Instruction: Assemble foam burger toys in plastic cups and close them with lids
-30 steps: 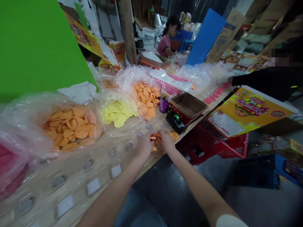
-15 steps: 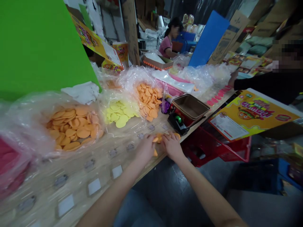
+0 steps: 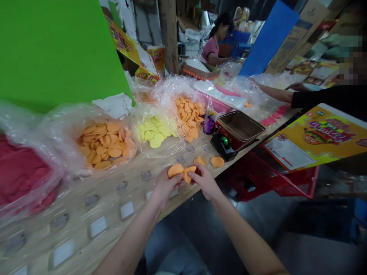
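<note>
Over the table's front edge, my left hand [image 3: 166, 184] pinches an orange disc [image 3: 175, 170] between thumb and fingers. Right beside it, my right hand [image 3: 204, 179] grips a second orange piece [image 3: 187, 175], which looks bent; whether it is one disc or a few stacked is unclear. Two more orange discs lie just beyond my hands, a flat one [image 3: 217, 162] and one partly behind my fingers [image 3: 200, 160]. White squares [image 3: 98, 226] and grey round marks [image 3: 92, 201] run in rows along the table under a clear sheet.
Plastic bags hold orange discs [image 3: 106, 145], yellow discs [image 3: 155, 131] and red pieces [image 3: 23, 172]. A tape dispenser [image 3: 224, 147] stands against a brown tin [image 3: 240, 128]. A printed box [image 3: 318, 137] and red crate [image 3: 266, 179] are right. One person [image 3: 212, 47] sits behind; another's arm [image 3: 272, 91] reaches in.
My hands have lifted towards me, holding orange pieces, and two discs now show on the table. The view has shifted left. The person at right has stretched an arm across the table.
</note>
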{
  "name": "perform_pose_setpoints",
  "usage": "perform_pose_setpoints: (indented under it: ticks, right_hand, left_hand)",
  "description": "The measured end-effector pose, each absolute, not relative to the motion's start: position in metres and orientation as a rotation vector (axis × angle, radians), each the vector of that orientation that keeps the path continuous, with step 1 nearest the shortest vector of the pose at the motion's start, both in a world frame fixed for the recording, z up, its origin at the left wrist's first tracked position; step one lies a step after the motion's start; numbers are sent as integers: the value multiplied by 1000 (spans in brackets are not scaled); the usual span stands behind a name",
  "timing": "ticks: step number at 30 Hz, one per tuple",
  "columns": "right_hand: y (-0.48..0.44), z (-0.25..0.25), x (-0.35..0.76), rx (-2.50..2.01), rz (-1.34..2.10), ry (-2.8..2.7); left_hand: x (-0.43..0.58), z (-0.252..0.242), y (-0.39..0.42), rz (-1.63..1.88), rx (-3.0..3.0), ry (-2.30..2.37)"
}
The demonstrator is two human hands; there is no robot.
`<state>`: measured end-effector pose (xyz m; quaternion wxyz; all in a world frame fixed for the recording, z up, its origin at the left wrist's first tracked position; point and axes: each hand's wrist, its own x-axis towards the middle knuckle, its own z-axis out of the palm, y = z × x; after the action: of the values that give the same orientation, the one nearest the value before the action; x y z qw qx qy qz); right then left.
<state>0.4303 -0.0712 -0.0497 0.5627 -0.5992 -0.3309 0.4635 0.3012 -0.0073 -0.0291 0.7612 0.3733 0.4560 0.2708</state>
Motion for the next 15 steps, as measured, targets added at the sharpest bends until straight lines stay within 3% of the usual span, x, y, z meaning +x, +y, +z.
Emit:
perform_pose_setpoints:
  ticks: [4, 10, 15]
  right_hand:
    - [-74, -48, 433, -1507, 1096, -810]
    - [-84, -44, 433, -1615, 914, -1049]
    - [-91, -55, 451, -1540, 1175, -1125]
  left_hand:
    - [292, -31, -6, 599, 882, 921]
    - [291, -30, -23, 302, 969, 715]
    - [299, -39, -26, 344, 1096, 938]
